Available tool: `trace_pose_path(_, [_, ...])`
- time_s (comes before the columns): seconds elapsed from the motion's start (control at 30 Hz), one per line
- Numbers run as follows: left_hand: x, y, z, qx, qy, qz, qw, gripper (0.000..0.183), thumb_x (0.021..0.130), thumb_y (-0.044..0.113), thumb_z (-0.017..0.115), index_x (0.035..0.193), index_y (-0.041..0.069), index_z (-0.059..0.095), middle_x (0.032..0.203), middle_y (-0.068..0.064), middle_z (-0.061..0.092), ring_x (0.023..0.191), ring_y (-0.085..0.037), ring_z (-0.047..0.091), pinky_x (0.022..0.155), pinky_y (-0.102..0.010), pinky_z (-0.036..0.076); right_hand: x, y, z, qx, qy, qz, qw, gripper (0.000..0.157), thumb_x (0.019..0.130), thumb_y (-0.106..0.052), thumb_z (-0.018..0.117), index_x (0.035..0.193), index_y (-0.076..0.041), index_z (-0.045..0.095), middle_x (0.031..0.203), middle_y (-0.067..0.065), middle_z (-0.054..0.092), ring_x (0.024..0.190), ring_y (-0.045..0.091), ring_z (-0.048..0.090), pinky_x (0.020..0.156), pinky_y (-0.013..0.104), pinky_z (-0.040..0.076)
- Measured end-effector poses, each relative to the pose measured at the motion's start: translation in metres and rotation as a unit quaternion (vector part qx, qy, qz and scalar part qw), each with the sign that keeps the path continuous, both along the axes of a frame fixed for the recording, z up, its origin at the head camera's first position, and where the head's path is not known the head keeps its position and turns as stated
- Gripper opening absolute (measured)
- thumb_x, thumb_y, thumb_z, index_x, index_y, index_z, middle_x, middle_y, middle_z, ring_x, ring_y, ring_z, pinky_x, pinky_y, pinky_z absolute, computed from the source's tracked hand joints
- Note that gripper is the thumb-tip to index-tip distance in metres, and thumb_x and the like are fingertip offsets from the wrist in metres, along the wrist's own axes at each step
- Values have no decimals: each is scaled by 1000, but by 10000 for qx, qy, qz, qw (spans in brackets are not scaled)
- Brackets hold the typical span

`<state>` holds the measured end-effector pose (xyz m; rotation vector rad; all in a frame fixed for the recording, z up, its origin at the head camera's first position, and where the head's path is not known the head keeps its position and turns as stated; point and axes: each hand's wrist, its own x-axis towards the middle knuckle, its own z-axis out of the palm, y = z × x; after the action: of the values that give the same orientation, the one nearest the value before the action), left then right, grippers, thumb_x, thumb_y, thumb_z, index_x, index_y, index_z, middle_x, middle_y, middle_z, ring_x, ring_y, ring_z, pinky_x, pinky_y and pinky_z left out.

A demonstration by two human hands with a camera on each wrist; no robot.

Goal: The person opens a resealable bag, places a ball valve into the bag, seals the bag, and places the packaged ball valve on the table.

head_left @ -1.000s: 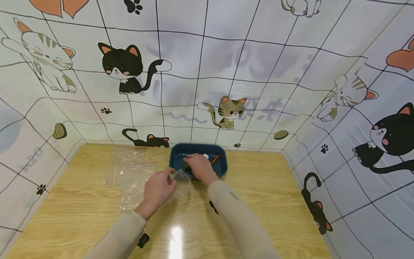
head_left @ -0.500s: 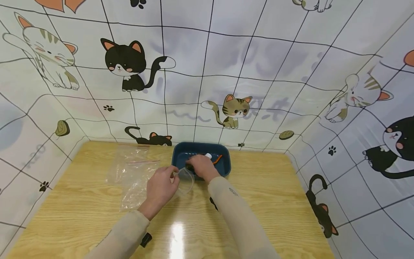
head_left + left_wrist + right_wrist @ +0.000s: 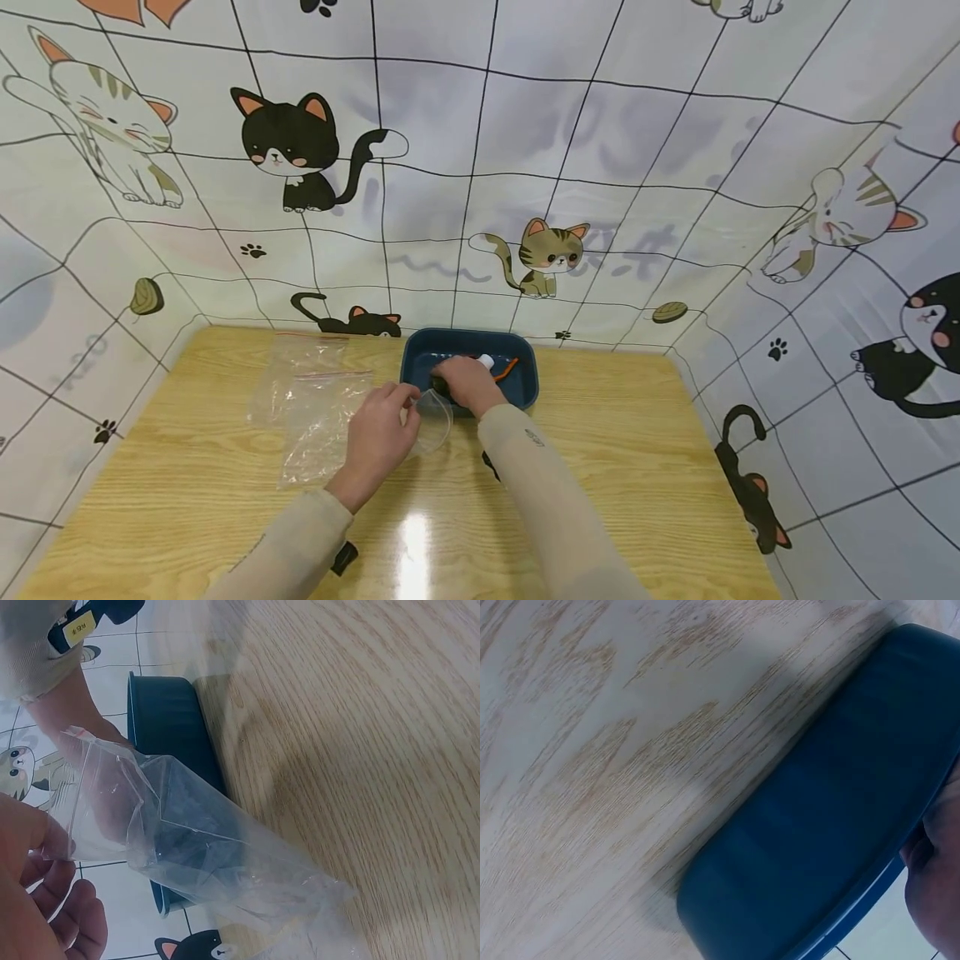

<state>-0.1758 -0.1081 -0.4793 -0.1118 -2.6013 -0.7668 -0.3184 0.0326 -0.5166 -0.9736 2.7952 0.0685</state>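
Observation:
My left hand (image 3: 382,429) pinches the edge of a clear zip bag (image 3: 433,432) between thumb and fingers. In the left wrist view the bag (image 3: 202,832) hangs with its mouth spread, in front of the blue bin (image 3: 169,712). My right hand (image 3: 468,383) reaches down into the blue bin (image 3: 529,387), its fingers curled round a small dark object (image 3: 440,386) near the bag's mouth. Most of that object is hidden by the hand. Beside the right hand lie a white-capped item (image 3: 486,361) and a thin orange item (image 3: 507,369).
Two more clear zip bags, one farther back (image 3: 300,358) and one nearer (image 3: 326,433), lie overlapping on the wooden table (image 3: 600,467) to the left. The bin stands near the table's back edge, close to a cat-print cloth wall (image 3: 420,208).
The right hand has drawn slightly toward the bag's mouth, and the dark object now shows at its fingers. The left hand keeps the bag at the bin's front edge. The head view has shifted slightly.

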Motion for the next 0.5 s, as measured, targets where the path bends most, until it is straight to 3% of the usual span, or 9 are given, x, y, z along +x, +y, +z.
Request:
trace_pose_path(0.27, [1,2,1,39,3,-73,10000,17,82,7,67,96,16,71,85,1,66,76,-18,61,53,-29,45,2,0,3,-62,-1,-18,10000,27,98,-9,57,110,-28,71,107,-5,71,97,15,67,83,33,56])
trace_pose_path(0.4, [1,2,-1,53,-13,-60,10000,17,83,8,67,97,16,71,85,2,66,76,-19,62,53,-30,45,2,1,1,-176,241,292,9991,22,98,-10,57,107,-25,71,106,-6,71,96,15,67,88,32,54])
trace_pose_path(0.5, [1,1,-2,52,-47,-28,10000,17,83,9,67,98,16,71,85,2,66,76,-18,62,54,-31,46,2,2,1,-302,612,574,9960,24,98,-13,57,117,-22,68,118,-6,69,106,15,64,96,31,51])
